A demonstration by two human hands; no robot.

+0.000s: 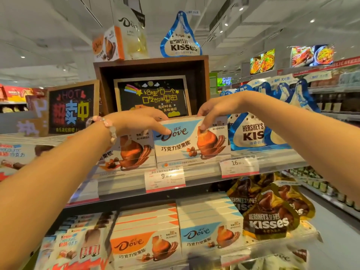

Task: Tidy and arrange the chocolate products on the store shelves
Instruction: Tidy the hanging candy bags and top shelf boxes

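A blue-and-white Dove chocolate box [181, 147] stands upright at the front of the upper shelf [204, 176]. My left hand [140, 121], with a pink bead bracelet on its wrist, holds the box's top left corner, thumb lying on the front face. My right hand [212, 112] pinches the top right edge, thumb pressing the front. An orange Dove box [134, 151] stands just left of it, partly hidden behind my left wrist.
Blue Hershey's Kisses bags [251, 133] stand to the right on the same shelf. A wooden display crate [152, 84] with a chalkboard sign sits behind. The lower shelf holds stacked Dove boxes [210, 228], gold Kisses bags [272, 215] and Kinder boxes [78, 248]. An aisle opens at right.
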